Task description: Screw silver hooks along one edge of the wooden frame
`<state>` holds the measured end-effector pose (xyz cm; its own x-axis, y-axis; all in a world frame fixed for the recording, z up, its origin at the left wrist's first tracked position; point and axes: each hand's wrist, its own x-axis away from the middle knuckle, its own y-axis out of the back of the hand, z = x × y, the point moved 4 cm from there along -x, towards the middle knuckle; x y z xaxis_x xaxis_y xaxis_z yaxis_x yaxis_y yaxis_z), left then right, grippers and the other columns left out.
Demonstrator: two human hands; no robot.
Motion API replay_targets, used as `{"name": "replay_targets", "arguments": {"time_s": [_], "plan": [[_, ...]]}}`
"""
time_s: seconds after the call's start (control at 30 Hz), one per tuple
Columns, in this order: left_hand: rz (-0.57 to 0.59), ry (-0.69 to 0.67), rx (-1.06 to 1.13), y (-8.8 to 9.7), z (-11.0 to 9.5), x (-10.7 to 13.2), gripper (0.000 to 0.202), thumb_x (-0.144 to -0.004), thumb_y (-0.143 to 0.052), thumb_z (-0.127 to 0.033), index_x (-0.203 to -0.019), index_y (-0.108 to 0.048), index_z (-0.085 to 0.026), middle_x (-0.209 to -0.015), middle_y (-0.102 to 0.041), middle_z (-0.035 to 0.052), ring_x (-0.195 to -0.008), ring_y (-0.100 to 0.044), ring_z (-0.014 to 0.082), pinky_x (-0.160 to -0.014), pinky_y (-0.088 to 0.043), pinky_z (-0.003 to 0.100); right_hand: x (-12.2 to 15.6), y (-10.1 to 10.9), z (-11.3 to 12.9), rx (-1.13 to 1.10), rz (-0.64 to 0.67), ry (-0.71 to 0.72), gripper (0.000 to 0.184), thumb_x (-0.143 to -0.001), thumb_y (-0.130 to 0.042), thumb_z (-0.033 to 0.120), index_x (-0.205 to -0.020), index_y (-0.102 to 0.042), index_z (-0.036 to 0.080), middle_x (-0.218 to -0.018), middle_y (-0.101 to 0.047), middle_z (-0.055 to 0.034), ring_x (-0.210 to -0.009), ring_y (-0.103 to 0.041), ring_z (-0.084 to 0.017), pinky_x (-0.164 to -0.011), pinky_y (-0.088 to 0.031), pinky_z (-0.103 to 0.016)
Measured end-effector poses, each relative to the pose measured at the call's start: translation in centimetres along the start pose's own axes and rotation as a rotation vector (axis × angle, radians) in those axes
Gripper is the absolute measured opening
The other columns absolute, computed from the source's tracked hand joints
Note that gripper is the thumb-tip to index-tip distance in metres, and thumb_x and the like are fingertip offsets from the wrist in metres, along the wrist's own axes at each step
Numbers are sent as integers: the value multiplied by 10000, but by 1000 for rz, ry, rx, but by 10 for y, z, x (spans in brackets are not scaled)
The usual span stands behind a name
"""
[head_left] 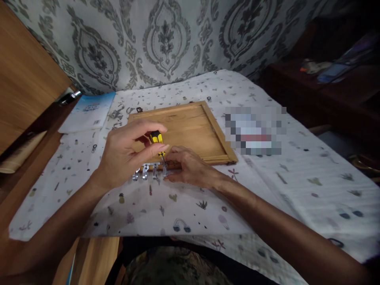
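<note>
A short yellow-and-black screwdriver [158, 143] stands almost upright, its handle between the thumb and fingers of my left hand [127, 148]. Its metal shaft points down at a silver hook rack [145, 170], a strip with several curved hooks along the near edge of a wooden frame board [184, 126]. My right hand [188, 166] is closed around the right end of the rack, thumb below and fingers on top, close beside the screwdriver's tip. The tip's exact contact point is too small to make out.
A blue-and-white booklet [89, 113] lies at the back left of the patterned tablecloth [166, 209]. To the right of the board is a blurred-out object [252, 130]. A wooden panel [26, 67] rises at the left, and patterned wallpaper [168, 39] backs the table.
</note>
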<state>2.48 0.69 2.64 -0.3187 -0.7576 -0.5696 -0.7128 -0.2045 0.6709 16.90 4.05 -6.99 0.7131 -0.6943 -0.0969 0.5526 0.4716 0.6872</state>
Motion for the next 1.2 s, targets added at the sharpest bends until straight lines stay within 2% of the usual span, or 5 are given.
{"name": "replay_targets", "arguments": {"time_s": [0.23,0.47,0.7,0.9,1.2], "plan": [[108,-31,-25,4,0,-3,250,-927,-629,-283,-1167,-700,-272,-1012,-775,1,-865,-706,159,-798,-589,294,0,1,1,16,22,-1,194,-742,-825,202,-885,-697,177,-888,-577,-24,-894,-544,-207,-775,-399,-320],[-11,-77,-102,4,-4,0,158,-896,-685,-257,-1049,-723,-263,-943,-749,-14,-792,-668,139,-712,-558,286,0,0,0,-35,24,-14,309,-739,-831,183,-1030,-728,166,-971,-618,-46,-970,-569,-224,-828,-428,-334],[89,21,114,7,2,-1,271,-895,-690,-295,-1164,-665,-314,-1022,-744,4,-937,-710,175,-824,-601,337,1,1,1,-21,24,-35,280,-745,-825,200,-1007,-727,191,-933,-605,-31,-921,-572,-209,-785,-427,-315],[21,-53,-65,5,-2,2,149,-884,-704,-342,-1024,-705,-290,-910,-735,-15,-739,-661,138,-639,-546,293,0,-1,-1,-5,21,-23,333,-733,-833,199,-1050,-731,196,-976,-622,-41,-957,-572,-225,-821,-424,-336],[82,-80,-87,11,-3,0,220,-913,-670,-286,-1131,-680,-310,-1016,-747,-28,-799,-668,120,-726,-565,281,1,0,1,9,37,-53,313,-745,-819,215,-1046,-739,175,-929,-597,-38,-907,-560,-211,-783,-405,-315]]}}
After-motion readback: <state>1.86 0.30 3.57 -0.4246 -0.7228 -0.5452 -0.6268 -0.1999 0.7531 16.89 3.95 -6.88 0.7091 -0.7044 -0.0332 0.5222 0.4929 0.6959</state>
